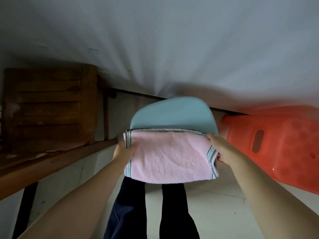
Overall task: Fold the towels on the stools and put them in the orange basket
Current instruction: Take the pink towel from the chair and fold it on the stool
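Left hand (124,151) and right hand (219,149) fingers pinching folded pink towel (168,156) ends, over blue stool (172,114), orange basket (276,142) just beside

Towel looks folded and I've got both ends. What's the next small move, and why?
Probably lift the pink towel off the blue stool and swing it right toward the orange basket: left hand and right hand grip its ends, and it already lies doubled.

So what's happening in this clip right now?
A person holds a folded pink towel by its two striped ends, left hand on one, right hand on the other. Its far edge lies on a light blue stool. The orange basket sits to the right; the towel is not in it yet.
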